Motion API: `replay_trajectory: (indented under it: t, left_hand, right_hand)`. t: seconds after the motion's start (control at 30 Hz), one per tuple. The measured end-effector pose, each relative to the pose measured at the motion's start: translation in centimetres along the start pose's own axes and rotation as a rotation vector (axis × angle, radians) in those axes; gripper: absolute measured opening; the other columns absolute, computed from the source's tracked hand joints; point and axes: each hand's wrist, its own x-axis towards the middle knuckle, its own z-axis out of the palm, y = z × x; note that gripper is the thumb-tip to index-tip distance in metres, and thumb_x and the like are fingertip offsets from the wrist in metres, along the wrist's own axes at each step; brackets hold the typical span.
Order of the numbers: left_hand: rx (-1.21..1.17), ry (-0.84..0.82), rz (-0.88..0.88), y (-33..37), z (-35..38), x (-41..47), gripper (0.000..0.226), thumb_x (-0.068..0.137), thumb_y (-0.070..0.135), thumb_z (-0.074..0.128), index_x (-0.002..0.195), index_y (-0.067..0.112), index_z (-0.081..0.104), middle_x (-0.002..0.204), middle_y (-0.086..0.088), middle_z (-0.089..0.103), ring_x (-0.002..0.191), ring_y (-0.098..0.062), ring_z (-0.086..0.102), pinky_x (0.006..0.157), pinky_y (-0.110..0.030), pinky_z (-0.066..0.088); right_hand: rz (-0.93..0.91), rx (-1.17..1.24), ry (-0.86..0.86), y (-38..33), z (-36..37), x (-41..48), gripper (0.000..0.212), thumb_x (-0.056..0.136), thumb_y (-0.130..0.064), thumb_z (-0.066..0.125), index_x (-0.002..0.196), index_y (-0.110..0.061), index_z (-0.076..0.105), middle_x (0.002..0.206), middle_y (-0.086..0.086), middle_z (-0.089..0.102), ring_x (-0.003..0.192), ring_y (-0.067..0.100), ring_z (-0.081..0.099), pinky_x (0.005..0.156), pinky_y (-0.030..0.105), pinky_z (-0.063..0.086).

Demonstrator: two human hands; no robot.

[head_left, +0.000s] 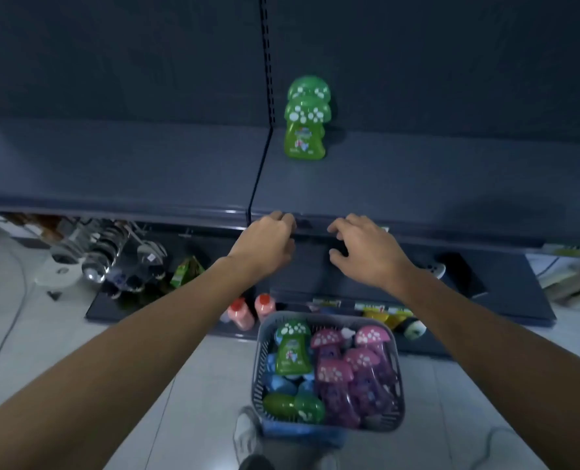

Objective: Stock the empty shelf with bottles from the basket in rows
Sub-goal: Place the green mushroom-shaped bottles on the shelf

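Shoe: grey, at the bottom edge, on the pale tiled floor, just left of the basket.
Basket: grey plastic, on the floor below the hands, in front of the lowest shelf.
Basket contents: green bottle with a spotted mushroom cap lying at upper left; pink and purple bottles filling the right side; blue bottles underneath at left; two more green ones at the near left corner.
Left hand: empty, fingers curled loosely, tips at the front lip of the shelf; touching or not, cannot tell.
Right hand: empty, fingers spread and bent, just beside the same front lip, apart from the left hand.
Shelf: dark grey, mostly bare, running across the middle of the view.
Stocked bottles: green, upright, one behind another in a short row near the back, just right of the slotted upright post.
Lower shelf: two orange-pink bottles with red caps left of the basket; yellow items to its right.
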Motion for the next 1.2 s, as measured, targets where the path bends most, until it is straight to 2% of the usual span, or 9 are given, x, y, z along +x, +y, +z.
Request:
replay_trajectory:
  t: [0.2, 0.37, 0.53, 0.63, 0.83, 0.93, 1.0, 1.13, 1.2]
  left_hand:
    - [-0.026, -0.270, -0.066, -1.3, 10.8, -3.0, 0.024, 0.094, 0.012, 0.052, 0.118, 0.008, 0.057, 0.120, -0.014, 0.057, 0.105, -0.040, 0.059, 0.084, -0.049, 0.052]
    - [-0.020, -0.450, -0.109, -2.2, 19.4, -4.3, 0.034, 0.087, 0.006, 0.056, 0.121, 0.005, 0.055, 0.125, -0.019, 0.057, 0.112, -0.042, 0.059, 0.085, -0.046, 0.051]
    - [-0.024, -0.493, -0.121, -3.4, 25.7, -3.9, 0.036, 0.092, 0.005, 0.053, 0.128, -0.001, 0.054, 0.134, -0.023, 0.053, 0.123, -0.039, 0.054, 0.103, -0.046, 0.045]
    - [-0.021, -0.497, -0.140, -3.8, 28.1, -3.4, 0.031, 0.096, 0.008, 0.050, 0.126, -0.001, 0.052, 0.134, -0.023, 0.053, 0.123, -0.040, 0.053, 0.101, -0.049, 0.046]
    - [0.054, -0.511, -0.147, -3.1, 30.8, -3.1, 0.040, 0.100, 0.013, 0.051, 0.138, 0.003, 0.042, 0.139, -0.020, 0.049, 0.119, -0.042, 0.057, 0.087, -0.050, 0.049]
    - [0.123, -0.511, -0.124, -2.9, 31.6, -3.0, 0.049, 0.101, 0.014, 0.052, 0.145, 0.001, 0.036, 0.142, -0.022, 0.045, 0.130, -0.041, 0.045, 0.092, -0.048, 0.048]
    - [0.147, -0.497, -0.115, -2.9, 31.8, -2.8, 0.050, 0.098, 0.010, 0.054, 0.144, -0.002, 0.036, 0.141, -0.024, 0.045, 0.131, -0.041, 0.042, 0.095, -0.046, 0.048]
    - [0.241, -0.538, -0.097, -3.0, 32.2, -2.7, 0.070, 0.088, 0.006, 0.067, 0.147, -0.007, 0.031, 0.146, -0.027, 0.033, 0.134, -0.043, 0.037, 0.102, -0.049, 0.046]
    - [0.272, -0.549, -0.073, -3.1, 32.4, -2.7, 0.070, 0.086, 0.005, 0.067, 0.146, -0.007, 0.031, 0.147, -0.028, 0.029, 0.134, -0.043, 0.035, 0.105, -0.049, 0.045]
  right_hand:
    - [0.053, 0.086, -0.246, 1.4, 10.2, -4.9, 0.040, 0.091, -0.029, 0.059, 0.130, -0.019, 0.053, 0.123, 0.001, 0.055, 0.122, 0.023, 0.050, 0.089, 0.041, 0.051]
    - [0.088, 0.166, -0.420, 1.7, 18.8, -7.9, 0.041, 0.088, -0.025, 0.058, 0.128, -0.019, 0.054, 0.134, 0.006, 0.053, 0.125, 0.028, 0.050, 0.093, 0.041, 0.050]
    - [0.069, 0.238, -0.586, 1.5, 25.3, -10.5, 0.040, 0.084, -0.025, 0.063, 0.121, -0.012, 0.056, 0.120, 0.011, 0.060, 0.111, 0.032, 0.057, 0.088, 0.037, 0.050]
    - [-0.036, 0.226, -0.675, 1.5, 27.9, -12.4, 0.041, 0.084, -0.033, 0.067, 0.118, -0.013, 0.056, 0.115, 0.008, 0.060, 0.108, 0.028, 0.056, 0.079, 0.035, 0.044]
    - [-0.136, 0.100, -0.705, 1.7, 30.5, -13.9, 0.048, 0.090, -0.047, 0.063, 0.122, -0.013, 0.051, 0.120, 0.010, 0.060, 0.109, 0.030, 0.059, 0.087, 0.041, 0.049]
    - [-0.170, 0.037, -0.710, 1.4, 31.1, -14.0, 0.050, 0.090, -0.043, 0.063, 0.124, -0.010, 0.049, 0.121, 0.012, 0.061, 0.110, 0.030, 0.061, 0.086, 0.042, 0.051]
    - [-0.156, 0.033, -0.703, 1.1, 31.5, -14.1, 0.052, 0.088, -0.040, 0.067, 0.126, -0.009, 0.048, 0.121, 0.013, 0.062, 0.111, 0.030, 0.061, 0.086, 0.042, 0.051]
    - [-0.117, 0.053, -0.697, 0.9, 32.0, -14.2, 0.058, 0.085, -0.037, 0.073, 0.128, -0.009, 0.047, 0.118, 0.011, 0.064, 0.110, 0.028, 0.061, 0.085, 0.040, 0.051]
    - [-0.101, 0.071, -0.692, 1.0, 32.2, -14.2, 0.057, 0.086, -0.035, 0.074, 0.129, -0.009, 0.048, 0.118, 0.011, 0.064, 0.109, 0.027, 0.061, 0.085, 0.038, 0.051]
